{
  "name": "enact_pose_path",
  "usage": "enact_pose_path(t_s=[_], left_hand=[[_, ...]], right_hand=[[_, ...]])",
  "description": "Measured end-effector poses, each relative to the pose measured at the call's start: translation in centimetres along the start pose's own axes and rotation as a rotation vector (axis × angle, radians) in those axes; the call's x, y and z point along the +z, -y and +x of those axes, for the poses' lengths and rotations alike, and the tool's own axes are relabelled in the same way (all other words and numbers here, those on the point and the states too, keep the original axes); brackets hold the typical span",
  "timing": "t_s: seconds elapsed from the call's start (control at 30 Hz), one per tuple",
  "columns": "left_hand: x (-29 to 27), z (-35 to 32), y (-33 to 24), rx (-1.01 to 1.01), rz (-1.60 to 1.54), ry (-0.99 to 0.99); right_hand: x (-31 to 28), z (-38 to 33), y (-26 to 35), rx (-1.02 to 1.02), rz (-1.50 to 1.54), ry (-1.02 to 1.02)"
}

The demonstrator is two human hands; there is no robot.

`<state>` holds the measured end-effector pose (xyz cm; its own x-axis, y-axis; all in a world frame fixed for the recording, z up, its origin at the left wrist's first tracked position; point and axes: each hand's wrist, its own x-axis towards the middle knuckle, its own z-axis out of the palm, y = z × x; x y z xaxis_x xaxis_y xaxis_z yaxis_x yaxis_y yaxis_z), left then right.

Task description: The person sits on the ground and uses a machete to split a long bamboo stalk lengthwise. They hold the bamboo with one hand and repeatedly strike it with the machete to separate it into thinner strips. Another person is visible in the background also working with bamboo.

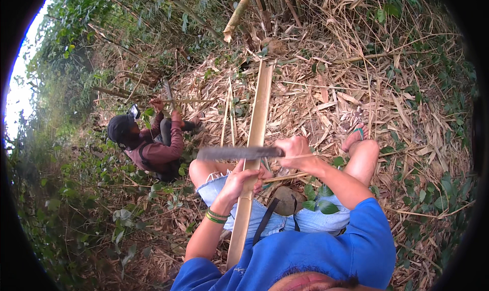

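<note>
A long split half of bamboo runs from my lap out over the ground, its hollow pale inner side facing up. My left hand is closed around it near my knees. In my right hand is the handle of a machete, the fist wrapped around it. The dark blade, smeared by motion, points left and lies across the bamboo in the picture, just beyond my left hand. Whether blade and bamboo touch I cannot tell.
A co-worker in a dark cap crouches at the left with a blade and a thin strip. Dry bamboo leaves cover the ground. A rounded stone-like lump is between my legs. A cut bamboo pole hangs at the far side.
</note>
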<state>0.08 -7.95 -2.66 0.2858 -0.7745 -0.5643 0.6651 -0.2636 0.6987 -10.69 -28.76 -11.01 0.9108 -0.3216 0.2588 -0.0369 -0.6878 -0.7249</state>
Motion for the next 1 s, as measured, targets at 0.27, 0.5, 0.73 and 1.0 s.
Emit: enact_pose_path(t_s=[0.27, 0.5, 0.73, 1.0], left_hand=[[0.9, -2.0, -0.7, -0.05, 0.08, 0.146], [1.2, -5.5, -0.3, -0.086, 0.139, 0.147], [0.6, -7.6, 0.6, -0.126, 0.124, 0.105], [-0.6, -12.6, 2.0, -0.276, 0.105, 0.058]], right_hand=[[0.6, 1.9, -3.4, -0.095, -0.119, -0.167], [-1.8, 3.3, -7.5, 0.161, -0.128, -0.159], [-1.8, 3.8, -10.1, 0.161, -0.239, -0.122], [-3.9, 4.9, -14.4, 0.697, -0.065, -0.058]])
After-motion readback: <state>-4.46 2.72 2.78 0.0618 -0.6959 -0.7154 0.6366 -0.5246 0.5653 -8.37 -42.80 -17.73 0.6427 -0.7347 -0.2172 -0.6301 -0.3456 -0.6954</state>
